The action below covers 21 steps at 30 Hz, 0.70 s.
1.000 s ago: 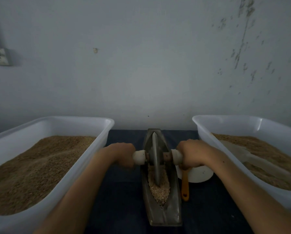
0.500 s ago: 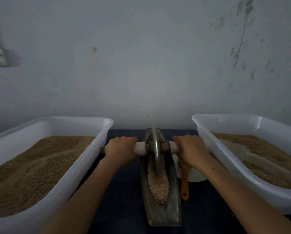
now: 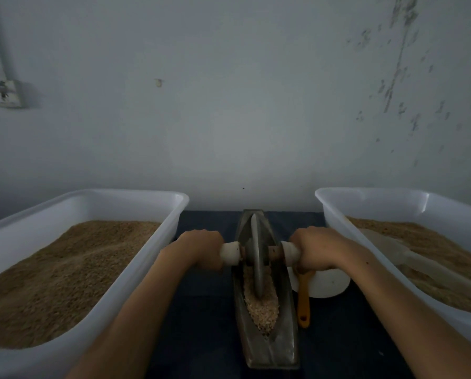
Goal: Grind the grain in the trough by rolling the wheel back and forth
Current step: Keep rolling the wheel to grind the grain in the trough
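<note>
A narrow boat-shaped metal trough (image 3: 283, 340) lies lengthwise on the dark table in front of me. Pale crushed grain (image 3: 264, 307) fills its near half. A thin metal wheel (image 3: 257, 258) stands on edge in the trough, its lower rim in the grain. An axle runs through it with a white handle (image 3: 230, 254) on each side. My left hand (image 3: 201, 248) grips the left handle and my right hand (image 3: 315, 248) grips the right one, fingers curled around them.
A white tub (image 3: 136, 272) of brown grain stands at the left. A second white tub (image 3: 338, 214) at the right holds grain and a pale scoop (image 3: 409, 258). A white bowl (image 3: 330, 283) and an orange-handled tool (image 3: 303, 299) lie just right of the trough. A wall stands close behind.
Both hands pushed the wheel to the trough's far end, then drew it back toward me, so it now sits near the middle with its rim in the grain.
</note>
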Each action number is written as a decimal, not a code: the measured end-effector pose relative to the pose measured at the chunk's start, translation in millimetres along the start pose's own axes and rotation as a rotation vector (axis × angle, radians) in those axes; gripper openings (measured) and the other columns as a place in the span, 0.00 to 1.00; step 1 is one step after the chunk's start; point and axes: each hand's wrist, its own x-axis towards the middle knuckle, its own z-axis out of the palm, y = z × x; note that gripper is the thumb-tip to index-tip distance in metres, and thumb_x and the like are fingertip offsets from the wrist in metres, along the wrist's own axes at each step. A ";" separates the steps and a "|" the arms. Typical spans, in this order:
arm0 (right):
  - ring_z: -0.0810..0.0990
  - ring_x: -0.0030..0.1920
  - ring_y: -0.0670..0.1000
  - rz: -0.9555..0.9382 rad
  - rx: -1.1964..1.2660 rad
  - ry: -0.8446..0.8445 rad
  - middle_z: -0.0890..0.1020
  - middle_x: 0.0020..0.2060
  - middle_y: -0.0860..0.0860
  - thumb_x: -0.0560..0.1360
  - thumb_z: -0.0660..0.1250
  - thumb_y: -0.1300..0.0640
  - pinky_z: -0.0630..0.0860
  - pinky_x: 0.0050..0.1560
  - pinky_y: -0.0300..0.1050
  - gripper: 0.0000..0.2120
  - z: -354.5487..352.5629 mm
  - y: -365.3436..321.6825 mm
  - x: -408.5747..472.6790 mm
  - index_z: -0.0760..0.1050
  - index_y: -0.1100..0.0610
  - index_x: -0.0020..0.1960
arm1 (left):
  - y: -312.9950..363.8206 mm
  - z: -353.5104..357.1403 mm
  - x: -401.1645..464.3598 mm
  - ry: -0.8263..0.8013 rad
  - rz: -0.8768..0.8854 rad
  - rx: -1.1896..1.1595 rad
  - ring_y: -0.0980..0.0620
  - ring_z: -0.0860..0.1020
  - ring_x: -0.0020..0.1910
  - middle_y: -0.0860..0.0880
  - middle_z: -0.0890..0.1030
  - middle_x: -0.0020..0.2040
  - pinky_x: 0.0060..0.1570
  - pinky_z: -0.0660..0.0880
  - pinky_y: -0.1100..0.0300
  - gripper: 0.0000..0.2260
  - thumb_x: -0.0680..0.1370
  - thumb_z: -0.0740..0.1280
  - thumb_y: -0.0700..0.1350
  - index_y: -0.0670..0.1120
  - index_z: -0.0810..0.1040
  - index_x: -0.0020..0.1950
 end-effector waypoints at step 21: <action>0.80 0.50 0.53 0.083 0.014 0.507 0.81 0.46 0.48 0.71 0.67 0.54 0.72 0.47 0.47 0.09 36.8 5.5 17.8 0.72 0.48 0.50 | 17.1 4.8 -7.5 0.496 -0.023 0.140 0.48 0.78 0.50 0.48 0.79 0.52 0.46 0.70 0.56 0.10 0.77 0.64 0.47 0.48 0.71 0.57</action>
